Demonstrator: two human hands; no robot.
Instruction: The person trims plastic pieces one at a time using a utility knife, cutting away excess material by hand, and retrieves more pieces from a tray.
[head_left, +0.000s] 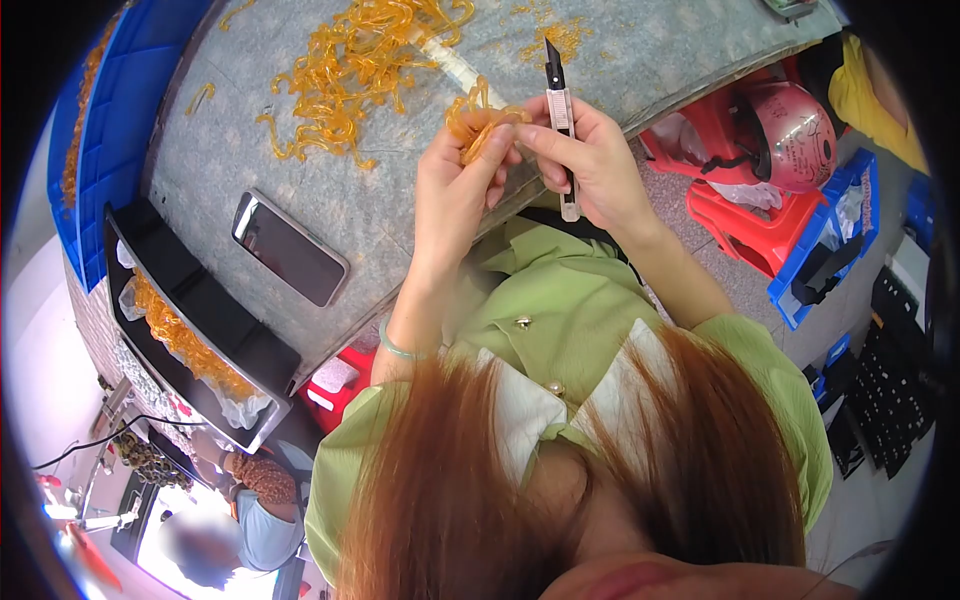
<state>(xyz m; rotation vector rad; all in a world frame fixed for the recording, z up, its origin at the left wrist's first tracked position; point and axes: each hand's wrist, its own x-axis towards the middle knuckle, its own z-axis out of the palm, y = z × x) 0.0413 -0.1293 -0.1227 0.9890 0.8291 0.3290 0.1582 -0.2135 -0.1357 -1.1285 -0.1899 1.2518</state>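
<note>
Amber, curled plastic pieces (474, 125) are pinched in my left hand (455, 180), close above the table's front edge. My right hand (595, 165) holds a utility knife (559, 110) upright between fingers and palm, its dark blade pointing away from me. The fingertips of my right hand meet the amber pieces beside my left fingers. Behind my hands a pale strip (455, 68) lies on the grey table (390, 215), partly under a loose pile of amber curled pieces (345, 70).
A dark phone (290, 247) lies on the table. At the left are blue bins (130, 120) and a black tray (225, 310) of amber pieces. Red stools (745, 225), a pink helmet (795, 137) and a blue crate (860, 190) stand at the right. Another person (265, 530) is at lower left.
</note>
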